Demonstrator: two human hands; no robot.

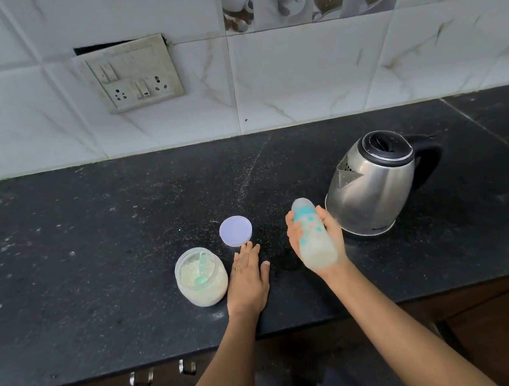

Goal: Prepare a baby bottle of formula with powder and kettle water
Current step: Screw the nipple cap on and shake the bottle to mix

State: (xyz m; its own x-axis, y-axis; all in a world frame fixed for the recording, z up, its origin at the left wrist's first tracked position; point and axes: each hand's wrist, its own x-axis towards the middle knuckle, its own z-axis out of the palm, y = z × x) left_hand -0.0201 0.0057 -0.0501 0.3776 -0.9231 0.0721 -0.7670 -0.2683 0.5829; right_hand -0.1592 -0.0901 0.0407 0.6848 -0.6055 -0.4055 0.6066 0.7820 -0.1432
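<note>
Baby bottle capped, milky, tilted in right hand, fingers wrapped round it, beside kettle. Left hand flat, open on counter. Step: likely mixing. Next: lid onto powder jar.

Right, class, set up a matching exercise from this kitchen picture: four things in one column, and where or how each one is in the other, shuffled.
Things:
1. baby bottle
2. powder jar
3. jar lid
4. kettle

States:
A. lies flat on the counter, off its container
B. stands at the right, lid shut
C. held tilted in the right hand
D. open, with a scoop inside

Pairs: 1-C, 2-D, 3-A, 4-B
</note>
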